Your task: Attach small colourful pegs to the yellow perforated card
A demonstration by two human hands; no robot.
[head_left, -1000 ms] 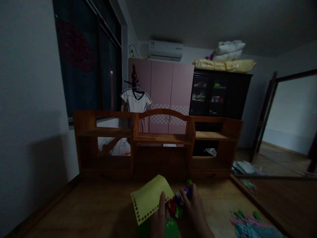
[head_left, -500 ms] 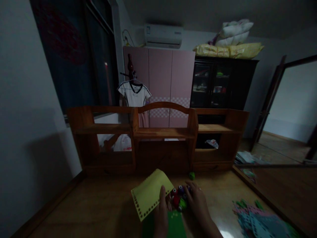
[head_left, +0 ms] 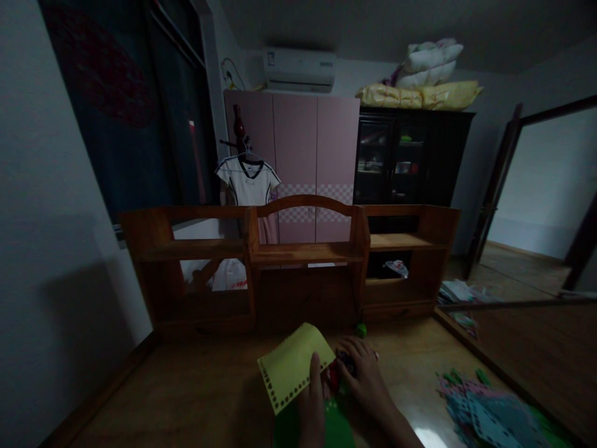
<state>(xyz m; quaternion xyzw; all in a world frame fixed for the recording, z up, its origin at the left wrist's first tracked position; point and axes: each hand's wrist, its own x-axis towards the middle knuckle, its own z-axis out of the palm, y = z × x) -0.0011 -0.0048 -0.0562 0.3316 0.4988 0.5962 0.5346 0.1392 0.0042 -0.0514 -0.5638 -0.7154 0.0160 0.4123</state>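
Yellow paper (head_left: 295, 366), a sheet with a line of small punched holes running along its near and left edges, is pinched at its near right corner by the left hand (head_left: 311, 404), thumb on top, so the sheet tilts up off the table (head_left: 186, 398) and likely stays clear of the things beside it. It sits at the middle of the table's near edge, above a green sheet (head_left: 333, 429) that lies flat under both wrists. Just right of it, the right hand (head_left: 366, 379) is cupped with curled fingers over a small cluster of coloured punches (head_left: 336, 372), red and purple showing between the two hands; whether it actually grips one I cannot tell in the dim light. A little farther back, a single green piece (head_left: 360, 330) rests alone near the foot of the wooden shelf unit (head_left: 303, 252) that runs along the table's far edge. Toward the near right corner lies a loose heap of blue, pink and green punched sheets (head_left: 485, 414). Beyond the shelf stand a pink wardrobe (head_left: 303, 155) and a dark cabinet (head_left: 410, 158).
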